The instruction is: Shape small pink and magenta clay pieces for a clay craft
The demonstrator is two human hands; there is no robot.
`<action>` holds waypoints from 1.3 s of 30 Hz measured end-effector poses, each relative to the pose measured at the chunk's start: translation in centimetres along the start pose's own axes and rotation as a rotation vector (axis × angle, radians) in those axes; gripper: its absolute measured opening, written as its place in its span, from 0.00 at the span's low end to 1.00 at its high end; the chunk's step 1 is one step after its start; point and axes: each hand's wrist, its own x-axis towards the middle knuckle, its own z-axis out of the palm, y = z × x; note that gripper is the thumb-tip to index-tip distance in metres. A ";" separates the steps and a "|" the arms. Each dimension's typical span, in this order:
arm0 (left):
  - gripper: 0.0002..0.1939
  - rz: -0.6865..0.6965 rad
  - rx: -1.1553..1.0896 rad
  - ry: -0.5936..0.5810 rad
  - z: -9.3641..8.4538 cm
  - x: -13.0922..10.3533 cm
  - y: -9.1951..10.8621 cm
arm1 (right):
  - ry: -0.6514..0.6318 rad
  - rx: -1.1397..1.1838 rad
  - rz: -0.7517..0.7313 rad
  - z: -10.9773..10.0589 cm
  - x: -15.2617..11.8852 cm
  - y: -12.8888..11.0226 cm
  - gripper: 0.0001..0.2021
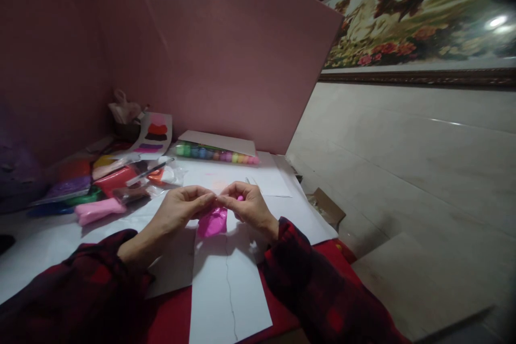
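Where a white paper strip with a wavy dark line (226, 295) lies at the bottom centre of the frame, the left hand (183, 204) and the right hand (252, 207) meet over its far end. Both pinch, thumb against fingers, the top of a glossy magenta packet (213, 223) hanging near the frame's centre. At middle left lies a heap of colourful plastic packets (116, 180). Farther back, at centre, rounded multicoloured pieces in clear plastic (215, 155) sit before a dusky-pink upright panel (217, 59); a framed horse painting (387, 24) hangs upper right.
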 end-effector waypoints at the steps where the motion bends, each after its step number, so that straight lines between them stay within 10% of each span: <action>1: 0.16 0.000 0.005 -0.001 0.0 0.0 0.0 | -0.004 -0.002 0.000 0.0 0.0 0.0 0.17; 39: 0.13 0.031 -0.029 0.025 0.3 -0.4 0.5 | 0.055 0.037 -0.043 -0.1 0.0 -0.1 0.16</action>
